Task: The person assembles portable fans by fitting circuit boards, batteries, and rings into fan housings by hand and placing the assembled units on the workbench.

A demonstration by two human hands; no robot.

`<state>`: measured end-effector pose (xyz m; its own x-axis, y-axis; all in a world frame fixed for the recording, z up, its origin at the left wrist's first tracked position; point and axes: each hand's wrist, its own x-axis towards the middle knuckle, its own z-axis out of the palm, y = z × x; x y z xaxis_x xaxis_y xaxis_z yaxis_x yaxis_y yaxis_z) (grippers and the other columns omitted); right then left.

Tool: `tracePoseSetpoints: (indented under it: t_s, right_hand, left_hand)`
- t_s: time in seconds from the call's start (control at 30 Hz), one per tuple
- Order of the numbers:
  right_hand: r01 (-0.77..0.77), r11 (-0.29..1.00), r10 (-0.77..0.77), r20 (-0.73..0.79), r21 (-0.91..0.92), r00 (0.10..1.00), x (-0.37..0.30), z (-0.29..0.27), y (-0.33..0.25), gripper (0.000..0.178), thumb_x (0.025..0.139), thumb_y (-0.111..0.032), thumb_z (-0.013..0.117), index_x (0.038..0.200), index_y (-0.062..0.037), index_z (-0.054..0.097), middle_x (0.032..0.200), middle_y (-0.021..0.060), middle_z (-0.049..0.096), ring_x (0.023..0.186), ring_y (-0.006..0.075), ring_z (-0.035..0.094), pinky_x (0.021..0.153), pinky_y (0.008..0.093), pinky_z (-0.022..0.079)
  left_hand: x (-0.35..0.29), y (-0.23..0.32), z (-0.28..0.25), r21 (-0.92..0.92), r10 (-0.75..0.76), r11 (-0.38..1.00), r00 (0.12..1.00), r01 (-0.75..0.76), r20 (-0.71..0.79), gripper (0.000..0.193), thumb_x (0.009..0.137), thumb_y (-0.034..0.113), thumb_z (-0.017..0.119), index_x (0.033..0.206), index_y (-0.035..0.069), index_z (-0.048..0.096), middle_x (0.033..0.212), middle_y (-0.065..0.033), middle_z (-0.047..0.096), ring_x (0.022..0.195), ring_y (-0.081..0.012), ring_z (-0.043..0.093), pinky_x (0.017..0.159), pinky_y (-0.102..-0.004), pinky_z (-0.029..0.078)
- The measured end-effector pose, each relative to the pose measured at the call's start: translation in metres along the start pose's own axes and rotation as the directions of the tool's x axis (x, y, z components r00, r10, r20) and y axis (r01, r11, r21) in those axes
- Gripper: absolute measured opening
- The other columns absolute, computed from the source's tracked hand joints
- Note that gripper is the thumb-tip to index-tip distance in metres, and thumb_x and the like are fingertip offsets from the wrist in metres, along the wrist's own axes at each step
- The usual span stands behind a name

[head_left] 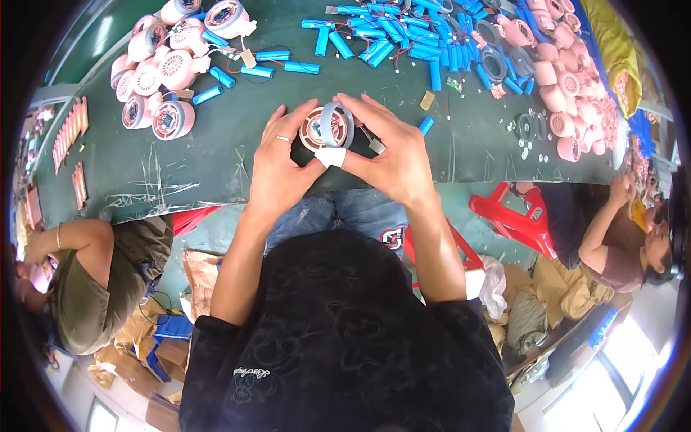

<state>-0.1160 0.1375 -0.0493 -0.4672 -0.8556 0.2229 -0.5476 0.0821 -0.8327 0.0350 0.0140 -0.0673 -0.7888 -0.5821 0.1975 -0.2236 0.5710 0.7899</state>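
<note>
At the table's near edge, both hands hold a small pink round fan housing point(308, 137) with its open side up and a circuit board inside. A grey ring point(327, 128) stands tilted over the housing, partly on it. My left hand point(279, 167) is wrapped round the housing's left side. My right hand point(396, 155) grips the ring and the right side, fingers at the far rim. Something white point(331, 156) covers the tip of a thumb or lies between the thumbs; which one I cannot tell. A wired tan piece point(376, 146) sits beside my right hand.
On the green table point(237, 155), pink fan housings point(155, 75) are heaped at far left. Blue cylindrical batteries point(381, 36) fill the far middle. Grey rings point(494, 63) and pink parts point(568, 93) lie at right. Other people sit at both sides; a red stool point(515, 216) stands right.
</note>
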Motion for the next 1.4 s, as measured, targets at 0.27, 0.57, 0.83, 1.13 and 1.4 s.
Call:
tracePoseSetpoints:
  t_s: [0.27, 0.57, 0.83, 1.13, 1.4]
  right_hand:
    - [-0.006, 0.999, 0.005, 0.027, 0.047, 1.0, 0.003, -0.003, -0.005, 0.066, 0.07, -0.021, 0.086, 0.131, -0.0073, 0.063, 0.124, 0.0144, 0.068, 0.123, 0.0367, 0.061, 0.102, 0.044, 0.052]
    - [-0.041, 0.999, 0.038, 0.067, 0.035, 0.997, 0.004, -0.003, -0.01, 0.061, 0.073, -0.014, 0.08, 0.131, -0.0076, 0.063, 0.123, 0.0147, 0.068, 0.119, 0.0339, 0.064, 0.099, 0.0417, 0.053]
    - [-0.006, 0.995, 0.012, 0.063, -0.098, 0.998, 0.009, 0.002, -0.025, 0.057, 0.074, -0.012, 0.078, 0.128, -0.0062, 0.063, 0.121, 0.0147, 0.069, 0.115, 0.0348, 0.065, 0.096, 0.0414, 0.055]
    - [0.108, 0.979, -0.103, 0.04, -0.171, 0.994, 0.012, 0.012, -0.026, 0.039, 0.082, 0.007, 0.062, 0.118, -0.0053, 0.067, 0.123, 0.0151, 0.068, 0.114, 0.0334, 0.066, 0.105, 0.0422, 0.052]
    - [-0.073, 0.997, 0.072, -0.037, -0.008, 0.997, 0.012, 0.022, -0.024, 0.035, 0.088, 0.009, 0.057, 0.117, -0.0054, 0.071, 0.122, 0.0127, 0.071, 0.114, 0.0255, 0.068, 0.095, 0.0328, 0.055]
  left_hand:
    - [-0.002, 0.002, -0.001, 0.021, -0.057, 0.998, 0.998, 0.057, 0.02, 0.069, 0.073, 0.008, 0.079, 0.138, 0.013, 0.056, 0.132, -0.0119, 0.064, 0.134, -0.0394, 0.051, 0.111, -0.046, 0.044]
    - [0.002, 0.007, -0.005, 0.051, -0.133, 0.99, 0.99, 0.13, 0.054, 0.069, 0.076, 0.011, 0.079, 0.141, 0.012, 0.053, 0.135, -0.0104, 0.062, 0.138, -0.0394, 0.046, 0.112, -0.0467, 0.042]
    - [0.006, 0.007, -0.007, 0.015, -0.01, 1.0, 1.0, 0.01, 0.019, 0.056, 0.077, 0.006, 0.075, 0.129, 0.004, 0.055, 0.123, -0.0135, 0.065, 0.117, -0.0339, 0.061, 0.119, -0.0502, 0.032]
    - [0.001, 0.008, -0.006, 0.085, -0.031, 0.996, 0.999, 0.033, -0.026, 0.058, 0.075, 0.011, 0.078, 0.129, 0.016, 0.057, 0.121, -0.0046, 0.067, 0.115, -0.0278, 0.057, 0.097, -0.0417, 0.035]
    - [0.003, 0.005, -0.011, 0.007, -0.09, 0.996, 0.994, 0.09, 0.057, 0.063, 0.074, 0.011, 0.078, 0.133, 0.014, 0.056, 0.114, -0.0057, 0.068, 0.102, -0.0273, 0.059, 0.094, -0.0395, 0.039]
